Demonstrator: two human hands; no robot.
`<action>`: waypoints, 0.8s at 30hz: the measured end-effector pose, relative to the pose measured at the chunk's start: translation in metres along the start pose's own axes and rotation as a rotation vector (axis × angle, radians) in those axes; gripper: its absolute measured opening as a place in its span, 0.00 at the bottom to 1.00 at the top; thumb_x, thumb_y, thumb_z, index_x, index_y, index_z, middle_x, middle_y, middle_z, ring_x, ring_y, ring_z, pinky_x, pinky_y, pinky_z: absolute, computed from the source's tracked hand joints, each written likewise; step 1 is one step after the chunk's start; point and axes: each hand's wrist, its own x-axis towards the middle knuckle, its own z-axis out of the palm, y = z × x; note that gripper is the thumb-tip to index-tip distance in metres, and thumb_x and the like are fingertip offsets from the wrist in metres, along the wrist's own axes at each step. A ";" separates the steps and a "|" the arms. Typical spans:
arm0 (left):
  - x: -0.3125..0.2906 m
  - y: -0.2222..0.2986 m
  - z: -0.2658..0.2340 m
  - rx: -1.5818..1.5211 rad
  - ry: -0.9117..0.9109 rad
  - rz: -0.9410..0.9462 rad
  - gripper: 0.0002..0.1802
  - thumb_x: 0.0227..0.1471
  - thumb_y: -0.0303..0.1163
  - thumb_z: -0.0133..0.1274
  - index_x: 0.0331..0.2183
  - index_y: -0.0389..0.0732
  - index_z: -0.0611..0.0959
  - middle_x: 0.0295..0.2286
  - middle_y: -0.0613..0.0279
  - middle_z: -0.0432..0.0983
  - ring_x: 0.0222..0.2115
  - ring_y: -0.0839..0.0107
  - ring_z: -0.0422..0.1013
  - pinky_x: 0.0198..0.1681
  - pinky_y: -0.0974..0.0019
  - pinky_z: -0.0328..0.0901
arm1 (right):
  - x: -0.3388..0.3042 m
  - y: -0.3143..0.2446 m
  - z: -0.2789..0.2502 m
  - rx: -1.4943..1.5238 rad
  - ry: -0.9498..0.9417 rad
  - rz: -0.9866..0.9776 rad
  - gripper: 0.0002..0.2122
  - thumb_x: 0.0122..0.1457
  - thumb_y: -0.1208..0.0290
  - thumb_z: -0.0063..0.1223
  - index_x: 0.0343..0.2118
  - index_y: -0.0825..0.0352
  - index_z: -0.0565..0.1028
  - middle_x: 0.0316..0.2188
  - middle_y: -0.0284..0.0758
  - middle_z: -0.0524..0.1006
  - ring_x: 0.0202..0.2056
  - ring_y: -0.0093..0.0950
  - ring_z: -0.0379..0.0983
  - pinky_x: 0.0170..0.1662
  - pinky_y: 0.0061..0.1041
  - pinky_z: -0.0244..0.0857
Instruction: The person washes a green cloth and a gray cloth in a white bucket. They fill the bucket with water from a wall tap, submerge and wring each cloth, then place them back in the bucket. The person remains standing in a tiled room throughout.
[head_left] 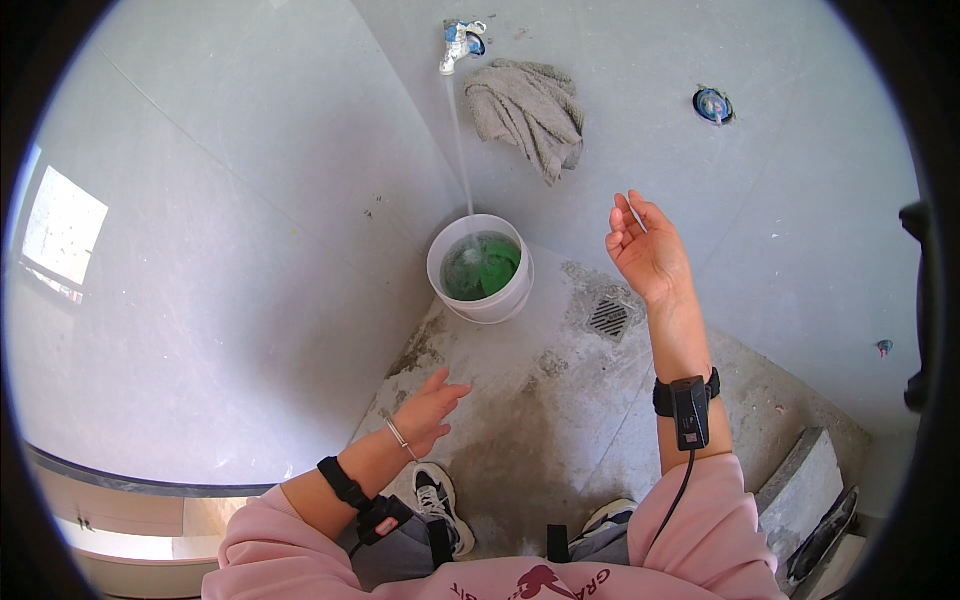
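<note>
A white bucket [511,299] stands on the floor in the corner, holding water and something green [497,268] under the surface. From the wall tap [457,45] above, a thin stream of water [458,140] falls into it. My left hand [430,412], a bangle at its wrist, hovers nearer to me than the bucket, fingers apart and holding nothing. Raised to the right of the bucket, my right hand [650,255] has loosely bent fingers and an upturned palm. A pale sliver shows between its thumb and fingers, seemingly a gap. Neither hand touches anything.
A grey towel [530,112] hangs on the wall beside the tap. A floor drain [609,317] lies right of the bucket. Blue pipe fittings [713,105] sit in the right wall. Slabs [805,480] lean at the lower right. My shoes [440,505] are on the stained floor.
</note>
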 end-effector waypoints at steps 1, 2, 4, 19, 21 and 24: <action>0.000 0.000 0.000 0.001 0.000 0.000 0.48 0.48 0.42 0.53 0.60 0.46 0.42 0.60 0.57 0.43 0.61 0.61 0.40 0.59 0.46 0.36 | 0.000 0.000 0.000 -0.003 0.005 -0.006 0.18 0.53 0.75 0.52 0.47 0.64 0.64 0.36 0.32 0.71 0.30 0.24 0.71 0.28 0.21 0.63; 0.000 -0.001 0.000 0.006 0.004 -0.002 0.48 0.48 0.42 0.53 0.60 0.46 0.42 0.59 0.57 0.43 0.61 0.61 0.40 0.59 0.46 0.36 | 0.000 0.000 0.000 0.002 -0.001 -0.002 0.18 0.53 0.75 0.52 0.47 0.64 0.64 0.36 0.32 0.71 0.30 0.24 0.71 0.28 0.21 0.63; 0.001 -0.001 0.000 0.004 0.000 -0.001 0.48 0.48 0.42 0.53 0.60 0.46 0.42 0.59 0.56 0.43 0.61 0.61 0.40 0.59 0.46 0.36 | -0.001 0.000 0.000 0.001 0.001 -0.006 0.18 0.53 0.75 0.52 0.47 0.64 0.64 0.36 0.32 0.71 0.30 0.24 0.71 0.28 0.21 0.63; -0.001 -0.001 0.004 0.020 -0.005 0.007 0.49 0.47 0.43 0.54 0.60 0.45 0.42 0.60 0.56 0.43 0.61 0.60 0.40 0.59 0.47 0.37 | -0.003 -0.001 0.001 -0.011 0.003 -0.016 0.19 0.52 0.75 0.52 0.47 0.65 0.63 0.37 0.33 0.71 0.31 0.24 0.71 0.28 0.21 0.62; 0.000 -0.001 0.004 0.019 -0.005 0.009 0.49 0.47 0.43 0.54 0.60 0.45 0.42 0.60 0.56 0.43 0.61 0.60 0.40 0.59 0.47 0.37 | -0.003 -0.001 0.001 -0.007 -0.001 -0.012 0.19 0.52 0.75 0.52 0.47 0.65 0.63 0.37 0.33 0.71 0.31 0.24 0.71 0.28 0.21 0.62; 0.000 -0.002 0.004 0.016 -0.006 0.009 0.49 0.47 0.43 0.54 0.60 0.45 0.42 0.59 0.56 0.43 0.61 0.60 0.40 0.59 0.47 0.37 | -0.003 -0.001 0.001 -0.005 -0.005 -0.012 0.19 0.52 0.75 0.52 0.47 0.65 0.63 0.37 0.33 0.71 0.31 0.24 0.71 0.28 0.21 0.62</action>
